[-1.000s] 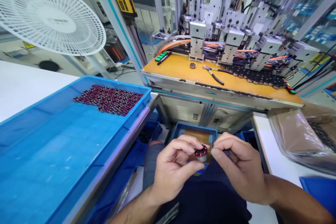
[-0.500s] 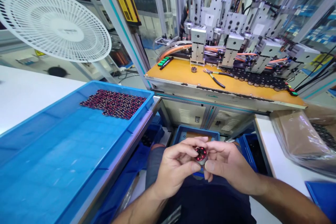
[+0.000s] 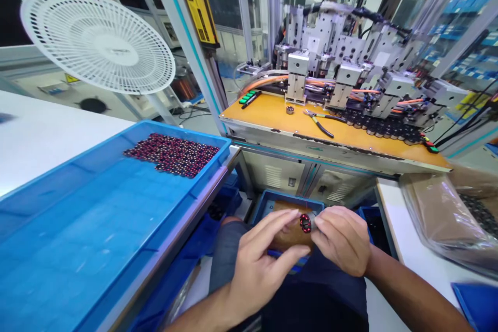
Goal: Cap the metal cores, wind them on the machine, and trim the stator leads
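I have one small round part (image 3: 305, 223) in hand, held up in the air between the two hands, above the lower blue crate (image 3: 288, 194). My right hand (image 3: 343, 238) pinches it by its silvery side, fingertips narrow around it; my left hand (image 3: 259, 262) stands wide, thumb and fingers spread, fingertips close to the part's face, and I can't tell whether they touch it. I judge this piece to be mid-handling, not yet set down; how much it needs is more than I can make out. A large, close-packed batch of parts (image 3: 171, 155) in similar red and black fills the far end of the blue tray (image 3: 97, 223) at left, while a dark-topped row of parts (image 3: 383, 125) lies along the orange counter (image 3: 268, 118), near the pliers (image 3: 321, 124). The part is short and cylindrical, its dark face ringed with shiny red spots and turned toward my left hand; finer detail is too small to read.
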A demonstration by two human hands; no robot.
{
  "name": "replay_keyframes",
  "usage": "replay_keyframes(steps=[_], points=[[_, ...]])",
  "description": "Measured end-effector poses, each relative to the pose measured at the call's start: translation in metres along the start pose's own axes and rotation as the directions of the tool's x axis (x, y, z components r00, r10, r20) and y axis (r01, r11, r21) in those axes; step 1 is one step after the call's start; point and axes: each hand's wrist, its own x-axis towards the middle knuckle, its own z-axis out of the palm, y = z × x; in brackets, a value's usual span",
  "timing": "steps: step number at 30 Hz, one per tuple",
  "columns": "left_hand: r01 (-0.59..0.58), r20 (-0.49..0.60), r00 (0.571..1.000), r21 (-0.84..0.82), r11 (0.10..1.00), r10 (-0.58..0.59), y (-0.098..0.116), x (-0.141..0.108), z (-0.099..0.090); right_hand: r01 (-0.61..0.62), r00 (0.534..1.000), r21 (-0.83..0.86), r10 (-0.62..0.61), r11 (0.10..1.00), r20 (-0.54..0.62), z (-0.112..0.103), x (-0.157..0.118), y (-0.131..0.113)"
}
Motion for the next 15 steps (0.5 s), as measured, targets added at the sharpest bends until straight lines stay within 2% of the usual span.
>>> replay_keyframes(steps=[2,4,6,8,11,13,15], points=[[-0.038,0.058,0.998,0.056,0.998,0.035,0.008,0.006,0.000,0.052,0.999,-0.012,-0.052,0.999,0.013,-0.001,0.000,-0.003],[-0.030,0.087,0.996,0.072,0.997,0.023,0.011,0.012,0.001,0.013,0.999,0.027,-0.014,1.000,0.036,-0.003,0.005,-0.008],[-0.035,0.101,0.994,0.070,0.997,0.028,0.012,0.016,0.002,-0.147,0.987,0.138,0.135,0.979,0.092,-0.007,0.014,-0.015],[-0.076,0.102,0.992,0.076,0.994,0.068,0.011,0.016,0.001,-0.331,0.942,0.278,0.298,0.902,0.154,-0.012,0.023,-0.022],[-0.118,0.103,0.989,0.084,0.989,0.109,0.010,0.014,-0.001,-0.445,0.895,0.432,0.410,0.785,0.176,-0.016,0.033,-0.030],[-0.049,0.111,0.993,0.033,0.998,0.045,0.010,0.012,-0.001,-0.495,0.864,0.476,0.470,0.727,0.181,-0.016,0.035,-0.032],[0.103,0.135,0.987,-0.075,0.992,-0.092,0.010,0.011,-0.001,-0.555,0.819,0.511,0.539,0.656,0.197,-0.014,0.035,-0.035]])
